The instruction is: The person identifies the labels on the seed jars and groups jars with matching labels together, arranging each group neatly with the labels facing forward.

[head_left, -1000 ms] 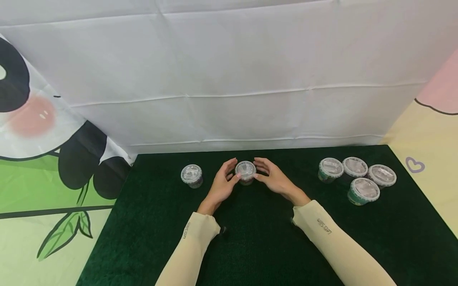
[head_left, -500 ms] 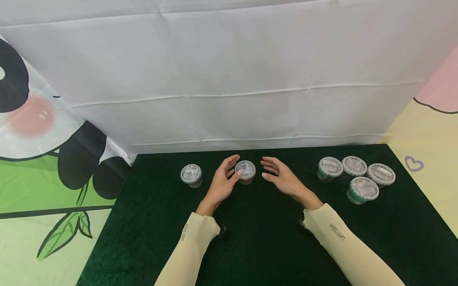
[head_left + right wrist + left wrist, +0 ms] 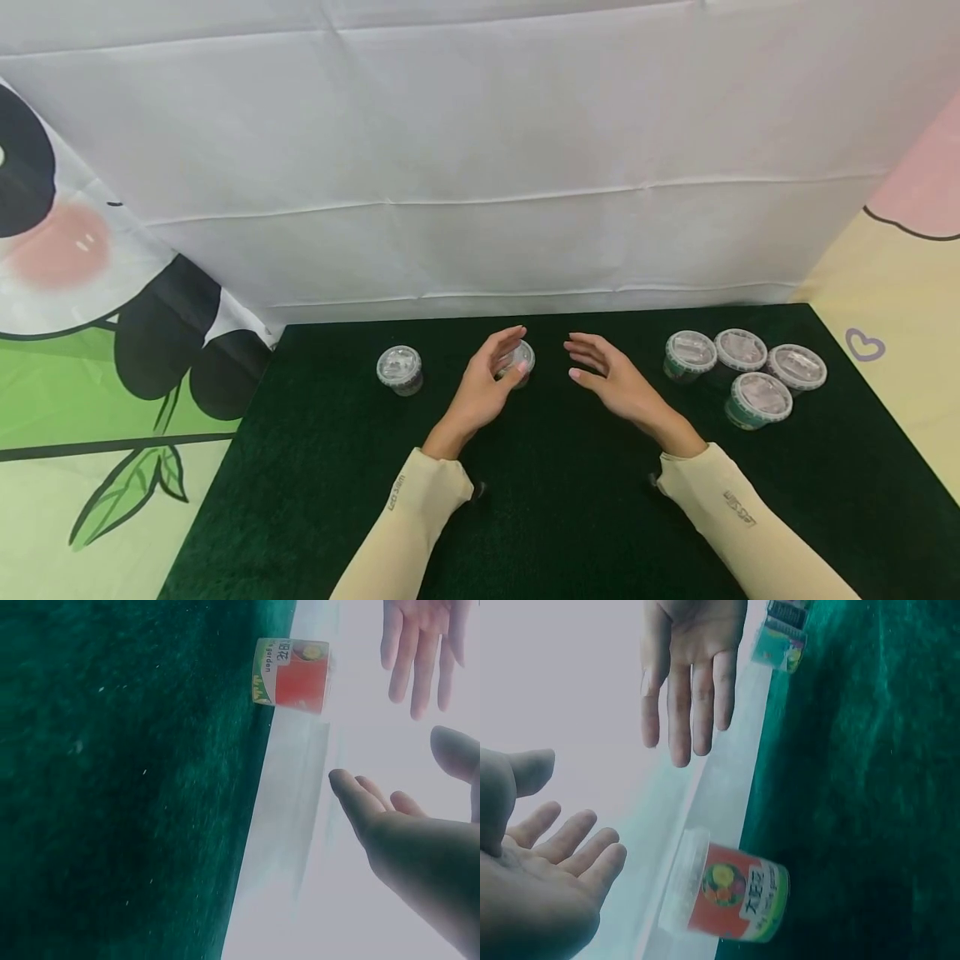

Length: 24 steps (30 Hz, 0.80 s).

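A small lidded tub (image 3: pixel 527 354) stands on the dark green cloth, partly hidden behind my left hand (image 3: pixel 482 385) in the head view. The left wrist view shows its red label (image 3: pixel 721 891) with a fruit picture and a clear lid. My left hand hovers over the near side of this tub, fingers loosely bent and holding nothing; a gap separates the two in the left wrist view. To the right of the tub, my right hand (image 3: pixel 621 383) is held in the air, palm facing left, fingers relaxed and thumb apart.
Another lidded tub (image 3: pixel 400 369) stands to the left. At the right is a cluster of several similar tubs, including a green-labelled one (image 3: pixel 759 400) nearest me. A white cloth wall (image 3: pixel 480 242) rises behind the table's far edge.
My right hand has drawn away from the tub, to the right and slightly nearer me. My left hand has shifted a little right, now covering part of the tub. The tubs stay in place.
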Each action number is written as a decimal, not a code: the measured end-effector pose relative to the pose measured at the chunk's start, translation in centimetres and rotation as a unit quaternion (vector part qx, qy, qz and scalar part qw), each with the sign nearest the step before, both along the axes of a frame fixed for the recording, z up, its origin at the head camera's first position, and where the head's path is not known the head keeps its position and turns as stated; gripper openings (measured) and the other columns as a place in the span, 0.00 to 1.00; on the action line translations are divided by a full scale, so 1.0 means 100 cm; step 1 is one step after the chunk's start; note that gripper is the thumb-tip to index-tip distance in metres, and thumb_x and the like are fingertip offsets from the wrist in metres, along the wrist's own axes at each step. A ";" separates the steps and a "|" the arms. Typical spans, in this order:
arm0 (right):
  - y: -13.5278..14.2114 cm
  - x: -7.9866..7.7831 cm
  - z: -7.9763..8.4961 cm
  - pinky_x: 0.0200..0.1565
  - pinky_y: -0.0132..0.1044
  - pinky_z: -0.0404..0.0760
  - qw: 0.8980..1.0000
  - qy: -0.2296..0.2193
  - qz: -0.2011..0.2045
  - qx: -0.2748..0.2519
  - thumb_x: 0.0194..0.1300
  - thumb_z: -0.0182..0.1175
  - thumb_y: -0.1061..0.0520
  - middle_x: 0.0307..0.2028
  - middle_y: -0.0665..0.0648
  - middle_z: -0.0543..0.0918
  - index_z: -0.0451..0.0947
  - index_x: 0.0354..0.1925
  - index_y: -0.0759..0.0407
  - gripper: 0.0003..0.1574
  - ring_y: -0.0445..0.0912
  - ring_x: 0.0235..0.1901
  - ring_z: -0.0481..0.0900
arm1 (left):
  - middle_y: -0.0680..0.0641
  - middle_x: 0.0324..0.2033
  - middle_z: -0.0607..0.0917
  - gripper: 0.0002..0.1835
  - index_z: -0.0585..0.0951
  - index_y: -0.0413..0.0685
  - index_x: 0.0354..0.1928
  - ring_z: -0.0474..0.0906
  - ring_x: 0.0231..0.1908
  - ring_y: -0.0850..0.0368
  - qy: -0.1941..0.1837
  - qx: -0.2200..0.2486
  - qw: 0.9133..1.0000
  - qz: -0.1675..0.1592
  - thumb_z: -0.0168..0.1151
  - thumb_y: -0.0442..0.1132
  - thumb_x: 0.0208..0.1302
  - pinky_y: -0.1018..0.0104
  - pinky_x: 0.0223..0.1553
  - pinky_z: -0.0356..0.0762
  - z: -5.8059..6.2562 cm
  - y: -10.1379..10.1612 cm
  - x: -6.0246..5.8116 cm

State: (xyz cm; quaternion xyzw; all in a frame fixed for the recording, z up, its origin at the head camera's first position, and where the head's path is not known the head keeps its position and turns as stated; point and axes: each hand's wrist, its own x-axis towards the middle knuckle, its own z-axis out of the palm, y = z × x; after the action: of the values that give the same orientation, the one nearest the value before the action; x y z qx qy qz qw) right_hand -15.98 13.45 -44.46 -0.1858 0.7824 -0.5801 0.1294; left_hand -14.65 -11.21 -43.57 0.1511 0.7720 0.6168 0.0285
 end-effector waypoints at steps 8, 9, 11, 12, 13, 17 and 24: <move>0.016 0.009 0.001 0.72 0.66 0.66 1.000 0.002 -0.015 0.012 0.82 0.54 0.60 0.77 0.71 0.65 0.54 0.80 0.66 0.37 0.66 0.76 0.64 | 0.40 0.76 0.69 0.28 0.65 0.41 0.78 0.65 0.77 0.44 0.000 -0.004 0.999 -0.038 0.57 0.34 0.81 0.47 0.77 0.64 0.004 0.016 0.006; 0.018 0.010 0.001 0.72 0.67 0.66 1.000 0.002 -0.016 0.012 0.82 0.54 0.60 0.77 0.71 0.65 0.54 0.80 0.66 0.37 0.66 0.77 0.63 | 0.41 0.77 0.69 0.28 0.65 0.41 0.78 0.65 0.77 0.45 0.001 -0.005 0.999 -0.042 0.57 0.34 0.81 0.47 0.77 0.64 0.004 0.018 0.006; 0.021 0.012 0.001 0.72 0.67 0.66 1.000 0.001 -0.017 0.013 0.82 0.54 0.60 0.77 0.71 0.65 0.54 0.80 0.66 0.37 0.66 0.76 0.63 | 0.41 0.77 0.69 0.29 0.64 0.41 0.78 0.65 0.77 0.45 0.003 -0.005 0.999 -0.049 0.57 0.34 0.81 0.47 0.77 0.64 0.003 0.021 0.007; 0.023 0.012 0.001 0.72 0.67 0.66 1.000 0.001 -0.018 0.013 0.83 0.54 0.60 0.77 0.72 0.65 0.53 0.80 0.67 0.37 0.66 0.76 0.63 | 0.41 0.77 0.69 0.29 0.64 0.41 0.78 0.65 0.77 0.45 0.003 -0.003 0.999 -0.052 0.57 0.34 0.81 0.46 0.77 0.64 0.003 0.022 0.007; 0.024 0.013 0.001 0.72 0.67 0.66 1.000 0.000 -0.018 0.014 0.83 0.54 0.60 0.77 0.72 0.65 0.53 0.80 0.66 0.37 0.66 0.77 0.63 | 0.41 0.77 0.69 0.29 0.64 0.41 0.78 0.66 0.77 0.46 0.001 -0.004 0.999 -0.054 0.57 0.34 0.81 0.47 0.76 0.65 0.002 0.024 0.007; 0.031 0.017 0.000 0.72 0.67 0.65 1.000 -0.007 -0.025 0.017 0.83 0.54 0.59 0.77 0.71 0.65 0.54 0.80 0.66 0.37 0.66 0.77 0.63 | 0.41 0.77 0.69 0.28 0.64 0.41 0.78 0.66 0.76 0.45 -0.005 0.002 0.998 -0.065 0.57 0.34 0.81 0.45 0.76 0.65 0.001 0.030 0.008; 0.042 0.025 -0.001 0.72 0.68 0.65 0.999 -0.013 -0.037 0.027 0.82 0.55 0.59 0.77 0.72 0.65 0.53 0.80 0.65 0.37 0.67 0.76 0.63 | 0.40 0.76 0.69 0.28 0.64 0.40 0.78 0.67 0.76 0.43 -0.006 -0.003 0.996 -0.084 0.57 0.33 0.81 0.46 0.75 0.67 -0.005 0.041 0.011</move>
State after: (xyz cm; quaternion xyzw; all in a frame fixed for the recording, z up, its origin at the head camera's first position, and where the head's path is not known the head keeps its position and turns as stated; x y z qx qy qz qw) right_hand -13.48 17.68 -44.56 -0.1456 0.8024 -0.5655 0.1231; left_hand -13.58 -7.10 -44.12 0.2121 0.7579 0.6111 0.0854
